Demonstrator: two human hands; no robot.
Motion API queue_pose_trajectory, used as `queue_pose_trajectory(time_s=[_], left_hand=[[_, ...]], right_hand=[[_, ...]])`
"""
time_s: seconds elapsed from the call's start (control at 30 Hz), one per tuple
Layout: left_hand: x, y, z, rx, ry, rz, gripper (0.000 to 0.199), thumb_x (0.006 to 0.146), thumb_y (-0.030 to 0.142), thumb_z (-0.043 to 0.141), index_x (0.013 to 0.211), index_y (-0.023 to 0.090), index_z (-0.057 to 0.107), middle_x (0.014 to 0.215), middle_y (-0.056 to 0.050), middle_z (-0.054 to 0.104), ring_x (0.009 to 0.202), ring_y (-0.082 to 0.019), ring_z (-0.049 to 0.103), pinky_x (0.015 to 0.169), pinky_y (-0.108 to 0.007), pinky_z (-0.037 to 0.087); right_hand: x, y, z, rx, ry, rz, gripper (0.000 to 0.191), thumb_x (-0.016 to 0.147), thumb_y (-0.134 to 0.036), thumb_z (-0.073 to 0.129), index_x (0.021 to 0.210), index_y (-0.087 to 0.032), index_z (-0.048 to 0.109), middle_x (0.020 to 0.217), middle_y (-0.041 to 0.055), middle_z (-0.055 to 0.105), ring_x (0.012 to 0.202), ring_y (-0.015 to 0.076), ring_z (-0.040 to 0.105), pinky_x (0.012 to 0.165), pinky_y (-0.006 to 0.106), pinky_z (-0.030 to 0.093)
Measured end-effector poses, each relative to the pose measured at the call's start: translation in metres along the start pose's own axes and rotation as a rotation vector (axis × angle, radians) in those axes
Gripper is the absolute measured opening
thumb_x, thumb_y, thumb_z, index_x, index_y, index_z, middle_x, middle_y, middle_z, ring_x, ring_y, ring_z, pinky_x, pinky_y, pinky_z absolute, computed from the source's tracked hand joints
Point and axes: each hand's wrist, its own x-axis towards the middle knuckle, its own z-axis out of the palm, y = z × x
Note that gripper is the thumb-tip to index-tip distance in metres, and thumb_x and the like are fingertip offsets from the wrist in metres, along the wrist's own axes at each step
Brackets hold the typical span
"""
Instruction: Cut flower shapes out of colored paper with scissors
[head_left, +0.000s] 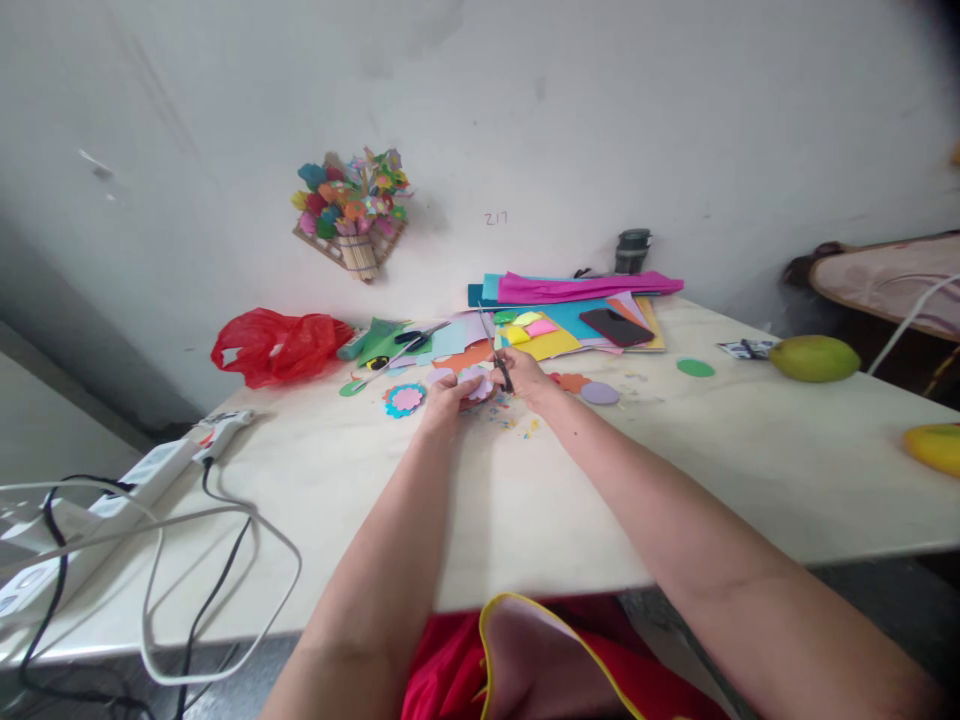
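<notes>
My left hand (448, 395) pinches a lilac flower-shaped paper (475, 383) between thumb and fingers, above the tabletop. Close on its right, my right hand (521, 377) is closed on the black handles of a pair of scissors (501, 372), whose blades point up and away from me. A blue scalloped flower with a pink one on it (406, 400) lies left of my left hand. To the right of my right hand lie an orange paper flower (574, 383) and a purple paper circle (601, 393). Small paper scraps (531, 428) are scattered just below the hands.
Coloured sheets (559, 343) with a dark phone (616, 327) lie behind the hands. A red plastic bag (281, 345) and other scissors (411, 340) are at the back left. Cables and a power strip (142, 480) occupy the left edge; a green mango (815, 358) is at right.
</notes>
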Motion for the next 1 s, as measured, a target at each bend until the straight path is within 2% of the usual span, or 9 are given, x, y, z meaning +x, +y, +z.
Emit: queue_pose_trajectory(time_s=[0.17, 0.33, 0.57, 0.83, 1.0], left_hand=[[0.0, 0.002, 0.0, -0.023, -0.038, 0.002, 0.044, 0.057, 0.048, 0.087, 0.077, 0.014, 0.067, 0.074, -0.009, 0.073, 0.064, -0.021, 0.069, 0.067, -0.034, 0.057], [0.002, 0.002, -0.001, -0.011, -0.105, -0.074, 0.052, 0.064, 0.063, 0.078, 0.077, 0.014, 0.067, 0.067, -0.013, 0.071, 0.065, -0.026, 0.071, 0.068, -0.04, 0.058], [-0.003, 0.005, -0.001, -0.09, -0.119, -0.058, 0.044, 0.066, 0.056, 0.081, 0.066, 0.016, 0.062, 0.067, -0.009, 0.071, 0.058, -0.019, 0.067, 0.071, -0.038, 0.057], [-0.007, 0.006, 0.002, -0.095, -0.096, -0.017, 0.036, 0.063, 0.037, 0.089, 0.069, 0.017, 0.059, 0.066, -0.004, 0.069, 0.063, -0.016, 0.067, 0.073, -0.035, 0.057], [-0.007, 0.006, 0.001, -0.084, -0.092, 0.003, 0.039, 0.058, 0.038, 0.091, 0.067, 0.018, 0.058, 0.066, -0.004, 0.069, 0.061, -0.017, 0.067, 0.074, -0.037, 0.058]], right_hand=[[0.002, 0.002, 0.001, 0.044, 0.048, -0.036, 0.029, 0.05, -0.013, 0.062, 0.078, -0.018, 0.057, 0.049, -0.0101, 0.049, 0.046, 0.0095, 0.045, 0.045, 0.022, 0.032], [0.007, 0.006, -0.001, 0.088, 0.096, -0.078, 0.028, 0.05, -0.014, 0.062, 0.078, -0.019, 0.057, 0.052, -0.01, 0.049, 0.049, 0.0096, 0.047, 0.049, 0.022, 0.035], [0.011, 0.007, 0.0, 0.105, 0.141, -0.126, 0.028, 0.051, -0.018, 0.066, 0.077, -0.02, 0.055, 0.054, -0.0098, 0.049, 0.051, 0.0097, 0.048, 0.051, 0.022, 0.036], [0.016, 0.014, -0.002, 0.097, 0.144, -0.143, 0.029, 0.052, -0.018, 0.065, 0.079, -0.021, 0.056, 0.055, -0.0102, 0.049, 0.052, 0.0098, 0.049, 0.053, 0.022, 0.039], [0.016, 0.015, -0.001, 0.105, 0.154, -0.139, 0.029, 0.052, -0.017, 0.066, 0.079, -0.021, 0.056, 0.054, -0.0106, 0.048, 0.052, 0.0099, 0.049, 0.052, 0.022, 0.039]])
